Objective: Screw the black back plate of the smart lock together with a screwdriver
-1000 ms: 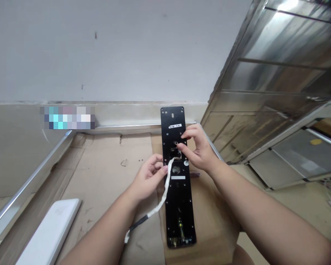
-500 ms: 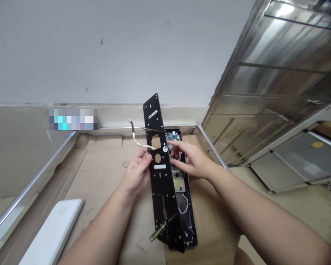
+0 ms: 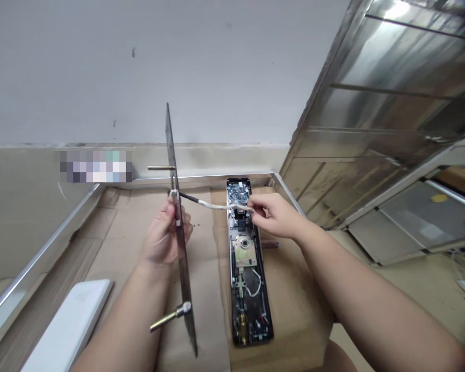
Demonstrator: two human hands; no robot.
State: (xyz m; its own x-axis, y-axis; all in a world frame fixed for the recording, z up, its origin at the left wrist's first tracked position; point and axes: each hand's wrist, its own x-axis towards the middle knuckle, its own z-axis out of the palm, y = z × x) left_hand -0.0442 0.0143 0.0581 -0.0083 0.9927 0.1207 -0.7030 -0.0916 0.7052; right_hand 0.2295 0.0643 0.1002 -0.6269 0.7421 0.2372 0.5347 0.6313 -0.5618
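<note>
Head view, looking forward and down over a brown cardboard sheet [image 3: 135,248] below a painted wall [image 3: 139,67].

Left hand [image 3: 163,232]: fingers curled closed around a black metal mounting plate [image 3: 182,258], gripping it about midway along. Plate nearly upright, edge-on to the camera, slightly tilted, lower end just above the cardboard. Two metal rods sticking out sideways from the plate: upper one [image 3: 160,168] plain, lower one [image 3: 170,319] with a silver collar.

White-sleeved cable [image 3: 213,205], black near the plate, running from a small white fitting [image 3: 173,194] on the plate across to the right hand.

Right hand [image 3: 275,215]: thumb and fingertips pinched shut on the cable, remaining fingers loosely bent, directly over the upper part of an open lock housing [image 3: 250,263]. Contact between hand and housing: cannot tell.

Housing lying flat on the cardboard, long axis pointing away from the camera, well apart from the plate. Inside it, a circuit board [image 3: 238,194] at the far end, a pale metal plate with a round hub [image 3: 243,250] mid-length, and a thin white wire loop [image 3: 257,284] below that.

Lower left, a white panel [image 3: 70,325] lying on the cardboard, near the left forearm. Along the left side, a metal trim strip [image 3: 46,248]. Upper right, a stainless steel panel [image 3: 387,88] standing at a slant.
</note>
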